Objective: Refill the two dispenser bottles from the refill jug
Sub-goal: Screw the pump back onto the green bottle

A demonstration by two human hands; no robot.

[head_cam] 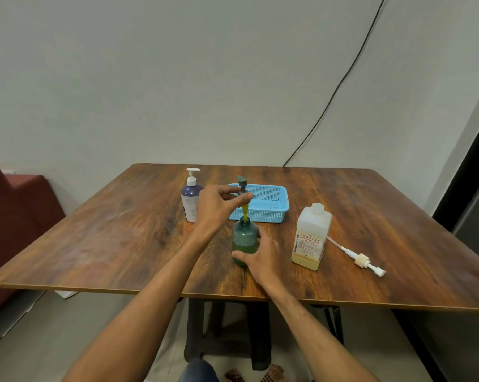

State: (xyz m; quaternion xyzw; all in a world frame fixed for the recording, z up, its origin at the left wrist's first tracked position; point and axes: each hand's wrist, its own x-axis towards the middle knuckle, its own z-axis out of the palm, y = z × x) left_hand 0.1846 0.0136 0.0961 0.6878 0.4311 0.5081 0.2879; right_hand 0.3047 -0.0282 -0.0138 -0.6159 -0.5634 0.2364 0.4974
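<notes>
A small green dispenser bottle [244,241] stands mid-table with green liquid in its lower part. My right hand [263,257] wraps its base. My left hand [219,208] pinches the bottle's grey pump head [242,184] and holds it above the open neck, its yellow-coated tube [244,210] still reaching into the mouth. A white and purple pump bottle [191,198] stands behind my left hand, pump on. The refill jug [311,238], uncapped, translucent with yellowish liquid low inside, stands to the right.
A blue perforated basket [271,205] sits behind the green bottle. A white pump with a long tube [362,260] lies on the wooden table [122,230] right of the jug. A red seat [15,216] is at the left, a black cable [343,78] on the wall.
</notes>
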